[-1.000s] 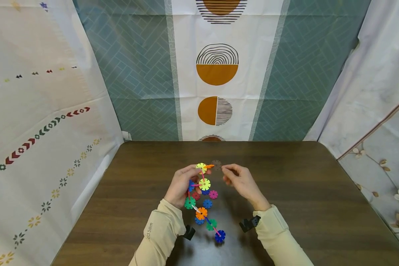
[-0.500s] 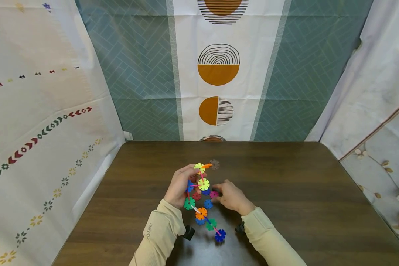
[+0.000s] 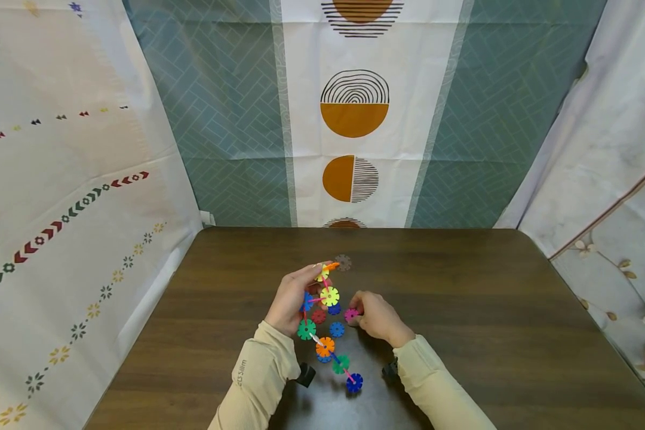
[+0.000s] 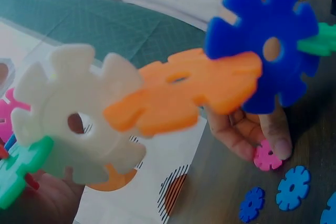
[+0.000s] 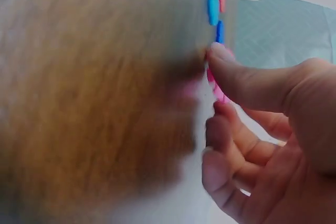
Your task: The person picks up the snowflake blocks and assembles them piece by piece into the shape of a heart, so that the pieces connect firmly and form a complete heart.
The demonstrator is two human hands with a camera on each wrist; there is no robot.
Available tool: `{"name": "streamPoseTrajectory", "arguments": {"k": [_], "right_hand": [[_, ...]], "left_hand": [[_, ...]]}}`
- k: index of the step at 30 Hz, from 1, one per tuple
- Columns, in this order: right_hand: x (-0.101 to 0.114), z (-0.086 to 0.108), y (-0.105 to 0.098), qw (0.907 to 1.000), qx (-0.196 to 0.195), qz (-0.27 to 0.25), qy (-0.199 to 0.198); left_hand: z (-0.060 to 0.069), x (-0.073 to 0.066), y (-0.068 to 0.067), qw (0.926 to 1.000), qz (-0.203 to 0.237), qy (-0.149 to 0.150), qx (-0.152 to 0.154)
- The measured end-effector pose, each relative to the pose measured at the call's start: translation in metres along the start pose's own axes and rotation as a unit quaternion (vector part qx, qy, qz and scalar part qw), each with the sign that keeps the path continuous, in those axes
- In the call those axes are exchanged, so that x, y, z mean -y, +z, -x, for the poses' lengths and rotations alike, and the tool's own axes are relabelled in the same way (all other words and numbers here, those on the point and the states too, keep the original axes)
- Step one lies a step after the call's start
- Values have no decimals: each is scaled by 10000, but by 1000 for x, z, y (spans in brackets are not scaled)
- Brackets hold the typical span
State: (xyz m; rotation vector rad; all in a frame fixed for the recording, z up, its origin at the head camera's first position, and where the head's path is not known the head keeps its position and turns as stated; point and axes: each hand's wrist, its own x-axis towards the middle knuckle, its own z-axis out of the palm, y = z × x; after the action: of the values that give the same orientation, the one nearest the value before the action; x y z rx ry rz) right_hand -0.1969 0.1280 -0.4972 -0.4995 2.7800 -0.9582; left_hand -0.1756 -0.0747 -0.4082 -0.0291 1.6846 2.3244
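My left hand [image 3: 287, 301] grips a chain of interlocked snowflake discs. Yellow [image 3: 330, 297], green [image 3: 307, 329] and orange [image 3: 325, 347] discs belong to it, and a dark blue disc [image 3: 354, 383] hangs at its near end. An edge-on orange disc [image 3: 330, 266] and a brownish disc [image 3: 343, 263] stick out beyond the fingertips. Close up in the left wrist view are white [image 4: 52, 98], orange [image 4: 152, 98] and blue [image 4: 236, 35] linked discs. My right hand [image 3: 378, 316] pinches a pink disc [image 3: 350, 315] between thumb and fingers, at the tabletop.
Loose discs lie on the brown table [image 3: 462, 298] between the hands: a red one [image 3: 319, 316], a blue one [image 3: 337, 329], a dark blue one [image 3: 334, 309] and another blue one partly under the chain. A patterned curtain [image 3: 236, 119] hangs behind the table.
My right hand has come down and nearer from beside the brownish disc to the pink disc, and now pinches it. The chain's far end has tilted slightly in my left hand.
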Motion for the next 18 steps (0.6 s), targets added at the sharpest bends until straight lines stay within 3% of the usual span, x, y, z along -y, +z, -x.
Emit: {"name": "streamPoseTrajectory", "arguments": {"k": [6, 11, 18], "right_hand": [[0, 4, -12, 9922, -299, -1209, 80], [7, 10, -28, 9821, -751, -1726, 8], [23, 20, -49, 9561, -1748, -2292, -525]], "left_hand": [[0, -1, 1, 9998, 7, 127, 168], [1, -2, 2, 9996, 121, 72, 262], [1, -3, 3, 9996, 150, -19, 248]]}}
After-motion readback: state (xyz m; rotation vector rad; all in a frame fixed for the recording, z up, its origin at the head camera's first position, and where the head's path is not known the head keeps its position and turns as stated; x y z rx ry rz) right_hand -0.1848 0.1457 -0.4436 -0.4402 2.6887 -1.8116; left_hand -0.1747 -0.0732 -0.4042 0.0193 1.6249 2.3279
